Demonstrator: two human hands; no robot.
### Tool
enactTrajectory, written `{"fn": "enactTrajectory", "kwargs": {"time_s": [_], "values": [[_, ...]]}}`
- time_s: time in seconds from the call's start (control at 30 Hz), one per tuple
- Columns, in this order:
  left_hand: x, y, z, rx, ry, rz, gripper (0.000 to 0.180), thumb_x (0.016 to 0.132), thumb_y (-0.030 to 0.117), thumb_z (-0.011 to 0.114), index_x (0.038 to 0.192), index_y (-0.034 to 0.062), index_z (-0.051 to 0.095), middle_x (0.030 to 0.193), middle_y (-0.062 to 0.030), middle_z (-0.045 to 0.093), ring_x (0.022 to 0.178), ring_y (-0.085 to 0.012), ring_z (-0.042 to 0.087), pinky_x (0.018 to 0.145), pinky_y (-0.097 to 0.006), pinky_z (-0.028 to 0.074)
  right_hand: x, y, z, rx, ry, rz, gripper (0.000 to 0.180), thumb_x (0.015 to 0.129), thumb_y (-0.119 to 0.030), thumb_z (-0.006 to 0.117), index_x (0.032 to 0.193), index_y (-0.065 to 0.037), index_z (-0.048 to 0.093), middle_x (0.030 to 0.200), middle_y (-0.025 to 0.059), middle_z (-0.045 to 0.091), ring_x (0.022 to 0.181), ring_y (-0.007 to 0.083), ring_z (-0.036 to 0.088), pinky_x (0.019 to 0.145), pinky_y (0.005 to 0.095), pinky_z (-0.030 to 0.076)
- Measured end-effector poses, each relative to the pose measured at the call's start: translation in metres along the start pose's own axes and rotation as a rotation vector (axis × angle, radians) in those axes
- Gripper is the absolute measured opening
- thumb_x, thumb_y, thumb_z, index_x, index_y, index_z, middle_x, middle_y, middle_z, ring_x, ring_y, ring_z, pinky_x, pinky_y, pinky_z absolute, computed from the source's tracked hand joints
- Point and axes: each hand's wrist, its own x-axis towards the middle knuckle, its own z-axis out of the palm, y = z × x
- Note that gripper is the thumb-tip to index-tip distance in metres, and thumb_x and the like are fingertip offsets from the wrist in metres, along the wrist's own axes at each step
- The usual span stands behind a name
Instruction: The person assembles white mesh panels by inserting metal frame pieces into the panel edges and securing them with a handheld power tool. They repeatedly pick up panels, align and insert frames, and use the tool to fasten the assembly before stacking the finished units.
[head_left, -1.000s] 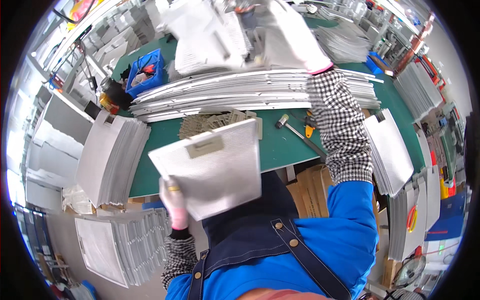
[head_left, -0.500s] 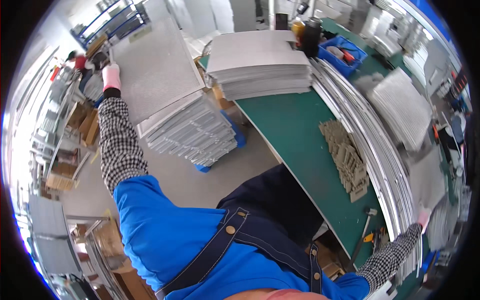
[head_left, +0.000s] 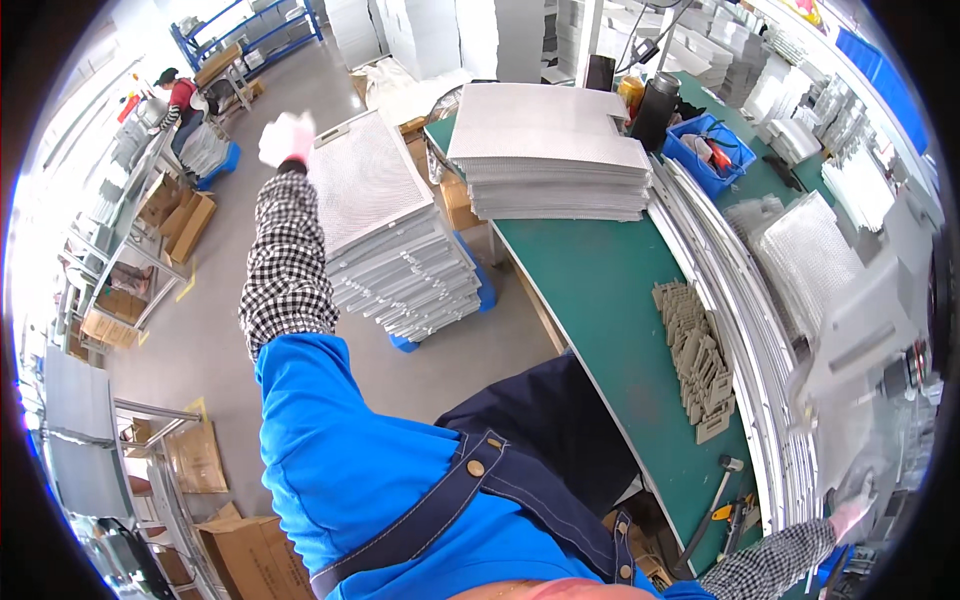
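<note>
My left hand (head_left: 288, 140), in a pale pink glove, is stretched out by the far left corner of a framed mesh panel (head_left: 365, 185). Its fingers look apart, though somewhat blurred, and nothing shows in them. The panel lies flat on top of a stack of similar silver-edged panels (head_left: 405, 275). Far to the right, my right hand (head_left: 853, 505), also gloved, is beside a blurred, translucent sheet (head_left: 850, 430) past the long metal strips (head_left: 745, 330). Whether its fingers grip the sheet cannot be made out.
A green-topped table (head_left: 590, 290) carries a stack of pale sheets (head_left: 550, 130), a pile of grey-beige brackets (head_left: 695, 360), a hammer (head_left: 712, 505) and a blue bin (head_left: 708, 155). Cardboard boxes (head_left: 250, 555) stand at the lower left. Another person (head_left: 182, 105) works at the far left.
The upper mesh panel has come down square onto the stack, and my left hand has left its edge. My right hand has shifted lower; a translucent sheet shows beside it. The view has turned slightly.
</note>
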Motion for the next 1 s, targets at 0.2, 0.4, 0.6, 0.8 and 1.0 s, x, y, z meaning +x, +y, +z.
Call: {"fn": "enactTrajectory", "kwargs": {"time_s": [0.2,0.4,0.6,0.8,1.0], "values": [[-0.085,0.196,-0.034,-0.727,0.028,1.076,0.036,0.084,0.041,0.067,0.107,0.0143,0.073,0.102,-0.0146,0.071,0.102,-0.0309,0.066,0.092,-0.042,0.052,0.058,0.039,-0.072,-0.001,-0.081,0.062,0.062,0.09,-0.027,0.071,0.135,0.011,0.052,0.126,0.0194,0.063,0.11,0.0277,0.06,0.102,0.0387,0.044],[-0.207,0.341,-0.037,-0.576,-0.457,1.296,0.054,0.086,0.049,0.062,0.131,0.0184,0.063,0.136,-0.0128,0.059,0.126,-0.0337,0.054,0.102,-0.046,0.046,0.007,0.077,0.082,-0.685,-0.219,-0.087,0.048,0.089,-0.027,0.068,0.124,0.005,0.06,0.118,0.025,0.067,0.1,0.0395,0.067,0.088,0.0466,0.053],[-0.276,0.408,-0.024,-0.636,-0.802,1.535,0.065,0.078,0.054,0.065,0.132,0.0169,0.062,0.12,-0.0157,0.068,0.114,-0.0322,0.063,0.1,-0.046,0.048,0.049,0.072,-0.072,-1.061,-0.323,-0.247,0.044,0.091,-0.021,0.063,0.134,-0.013,0.059,0.127,0.0234,0.063,0.117,0.0371,0.061,0.1,0.046,0.049],[-0.202,0.383,-0.041,-0.705,-0.827,1.428,0.069,0.077,0.045,0.074,0.133,0.0073,0.06,0.121,-0.0169,0.067,0.112,-0.0306,0.064,0.1,-0.038,0.048,-0.096,-0.07,0.08,-1.033,-0.019,-0.065,0.055,0.086,-0.034,0.065,0.128,0.0,0.057,0.119,0.0288,0.064,0.118,0.041,0.06,0.097,0.0488,0.049],[-0.159,0.39,-0.065,-1.075,-0.788,1.237,0.072,0.082,0.047,0.077,0.135,0.0022,0.057,0.126,-0.0168,0.066,0.117,-0.0252,0.062,0.102,-0.035,0.046,-0.011,-0.04,-0.016,0.424,-0.152,0.022,0.054,0.091,-0.027,0.069,0.135,0.002,0.055,0.134,0.0132,0.06,0.119,0.0242,0.057,0.104,0.0356,0.041]]}}
